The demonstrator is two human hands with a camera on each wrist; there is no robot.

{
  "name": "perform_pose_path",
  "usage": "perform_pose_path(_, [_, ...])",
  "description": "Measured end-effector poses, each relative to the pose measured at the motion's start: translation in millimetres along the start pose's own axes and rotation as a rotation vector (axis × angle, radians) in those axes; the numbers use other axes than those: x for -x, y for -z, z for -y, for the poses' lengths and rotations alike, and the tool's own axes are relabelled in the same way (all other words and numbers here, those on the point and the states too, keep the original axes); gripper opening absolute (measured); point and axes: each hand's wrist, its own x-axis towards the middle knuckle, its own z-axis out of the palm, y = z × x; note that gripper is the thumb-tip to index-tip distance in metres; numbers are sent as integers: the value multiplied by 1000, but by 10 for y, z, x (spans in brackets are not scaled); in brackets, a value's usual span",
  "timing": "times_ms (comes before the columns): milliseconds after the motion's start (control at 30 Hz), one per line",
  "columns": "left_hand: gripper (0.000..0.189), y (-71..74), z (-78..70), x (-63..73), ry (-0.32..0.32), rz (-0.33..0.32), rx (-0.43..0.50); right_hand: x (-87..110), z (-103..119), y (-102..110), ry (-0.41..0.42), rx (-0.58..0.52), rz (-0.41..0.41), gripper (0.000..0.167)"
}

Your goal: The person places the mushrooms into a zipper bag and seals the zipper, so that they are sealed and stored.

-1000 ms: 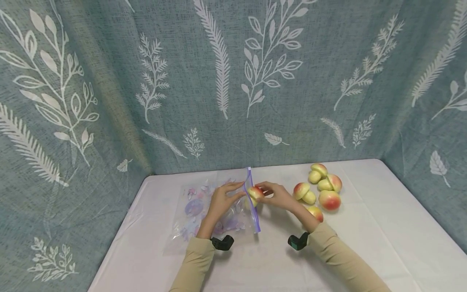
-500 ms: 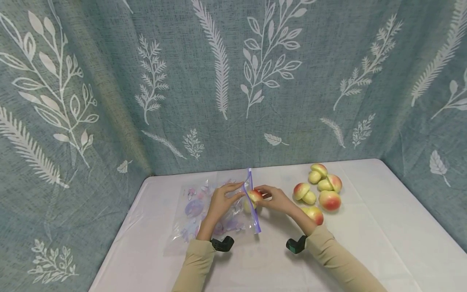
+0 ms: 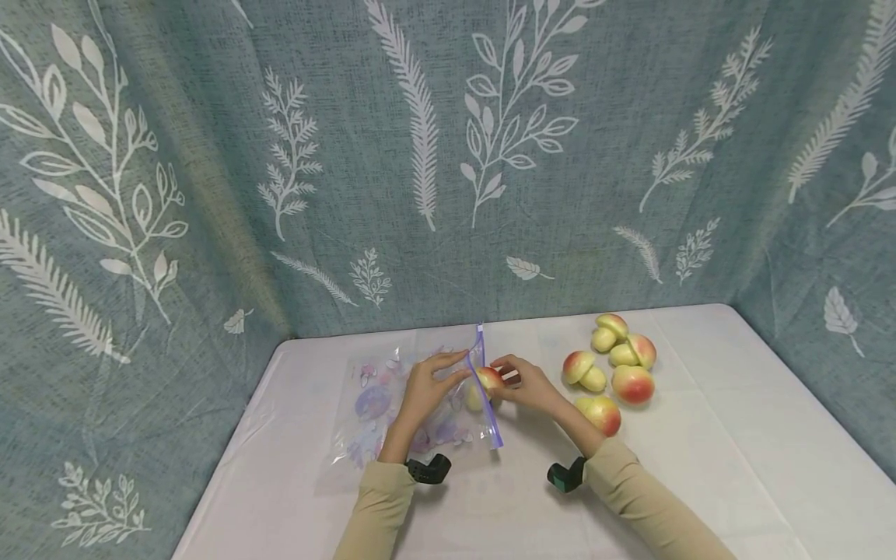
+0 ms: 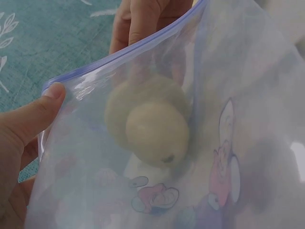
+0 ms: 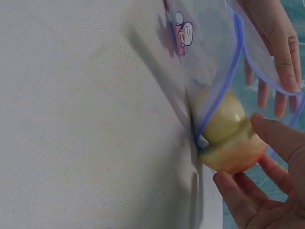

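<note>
A clear zip bag [image 3: 374, 403] with a purple zip edge and printed cartoon figures lies on the table in the head view, its mouth open to the right. My left hand [image 3: 425, 387] pinches the upper zip edge; its thumb [image 4: 56, 91] lies on that edge in the left wrist view. A mushroom-shaped toy [image 5: 233, 150], with a yellow stem and a red-and-yellow cap, is gripped by the cap in my right hand [image 3: 528, 383]. Its stem end is inside the bag mouth, seen blurred through the plastic in the left wrist view. The cap partly sticks out.
Several similar mushroom toys lie to the right: a pair at the back [image 3: 610, 333], one beside them [image 3: 633, 385], and one near my right forearm [image 3: 600, 414]. A white cloth covers the table [image 3: 728, 435]. A patterned blue-green curtain [image 3: 448, 264] hangs behind.
My right hand has moved slightly left and down, bringing the mushroom toy farther into the bag mouth. The left hand keeps its place on the zip edge.
</note>
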Motion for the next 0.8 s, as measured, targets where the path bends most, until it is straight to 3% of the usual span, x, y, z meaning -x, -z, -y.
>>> perform_pose_path(800, [38,-19,18,20,15,6,21,22,-5,-23,-101,-111,8,33])
